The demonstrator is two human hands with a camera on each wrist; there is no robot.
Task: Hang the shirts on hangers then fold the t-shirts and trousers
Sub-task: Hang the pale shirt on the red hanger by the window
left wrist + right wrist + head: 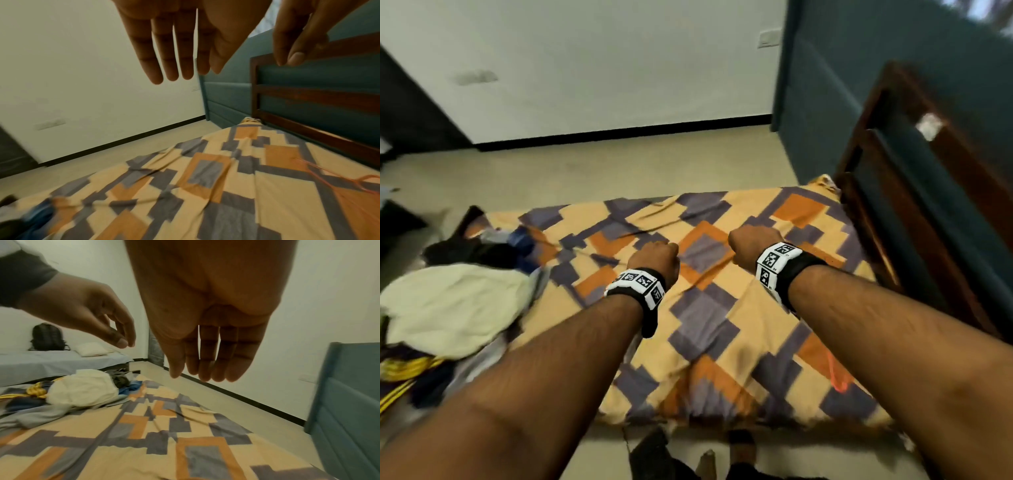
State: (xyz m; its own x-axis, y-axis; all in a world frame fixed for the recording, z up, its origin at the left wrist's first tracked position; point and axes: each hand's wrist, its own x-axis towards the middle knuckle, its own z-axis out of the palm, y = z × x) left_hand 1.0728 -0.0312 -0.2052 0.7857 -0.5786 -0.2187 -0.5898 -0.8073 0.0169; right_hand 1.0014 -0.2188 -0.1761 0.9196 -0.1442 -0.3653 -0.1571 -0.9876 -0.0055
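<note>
Both hands, left (654,255) and right (755,245), hover empty over the bed (722,308), fingers loose. The clothes (448,301) lie heaped at its left; hanger (837,375) right. Nothing started: next, pick a shirt.

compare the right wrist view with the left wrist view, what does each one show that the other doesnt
Only the right wrist view shows the second bed with a black backpack and a pillow on it, and the whole clothes pile topped by a cream garment.

Only the left wrist view shows the wooden headboard and the thin orange hanger lying on the sheet.

Both show the patterned bedsheet, the white wall, and both hands: the left hand and the right hand hang above the bed with fingers straight or relaxed, holding nothing.
</note>
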